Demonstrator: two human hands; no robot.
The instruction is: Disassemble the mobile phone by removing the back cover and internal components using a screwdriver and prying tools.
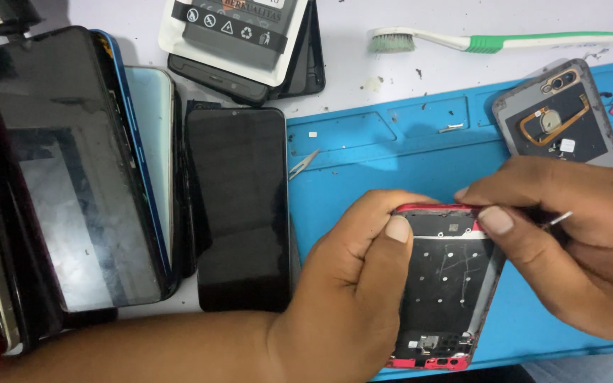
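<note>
A: Where does the red-edged phone frame with the dark, scratched inner plate (448, 284) sit?

B: Low and right of centre, over the blue rubber work mat (391, 152), lifted and held. Its long axis runs almost straight away from the person, the top end far, the bottom end near the mat's front edge.

A: And the grip on it?

B: The left hand (352, 298) is clamped on the frame's left side, thumb pressed across the upper inner plate. The right hand (583, 248) comes in from the right, fingers pinched together on a thin silver metal tool (558, 220), its thumb touching the frame's top right corner. The tool's working end is hidden.

A: Which hand is nearer that top edge?

B: Both meet there; the right is on the corner itself.

A: Room around it?

B: Open mat above and to the right. A grey phone back shell with a copper-coloured ring (558, 117) lies well apart at the upper right. Left, off the mat, a black-screened phone (239, 206) lies flat on the white surface (349, 71), beside a stack of dark phones (72, 177). A white and green toothbrush (491, 41) lies along the far side.
</note>
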